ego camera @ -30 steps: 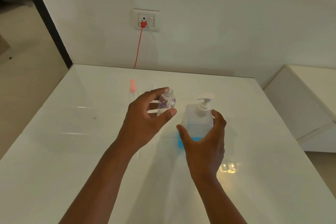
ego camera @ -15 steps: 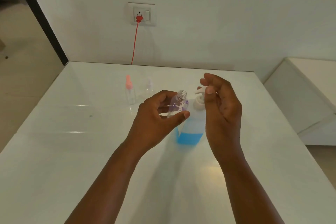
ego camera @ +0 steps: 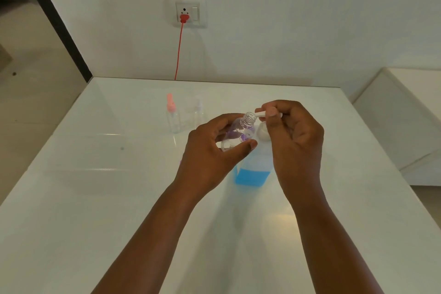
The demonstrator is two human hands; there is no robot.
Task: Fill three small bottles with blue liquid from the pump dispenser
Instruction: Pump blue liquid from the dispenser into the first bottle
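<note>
My left hand (ego camera: pixel 212 150) holds a small clear bottle (ego camera: pixel 241 132) with a purple print, uncapped and tilted, its threaded mouth just under the white pump spout. My right hand (ego camera: pixel 293 141) sits on top of the pump dispenser (ego camera: pixel 253 172), fingers curled over the white pump head with the thumb on the spout. The dispenser stands on the white table (ego camera: pixel 95 198) and has blue liquid in its lower part. Behind stand a small clear bottle with a pink cap (ego camera: pixel 173 114) and a clear-capped bottle (ego camera: pixel 199 112).
A red cable (ego camera: pixel 179 50) runs from a wall socket (ego camera: pixel 187 11) down behind the table's far edge. A white cabinet (ego camera: pixel 405 114) stands to the right of the table. To the left the floor drops away beyond the table edge.
My right hand rose from the dispenser's side to its pump head. My left hand brought the small bottle rightward until its mouth met the spout.
</note>
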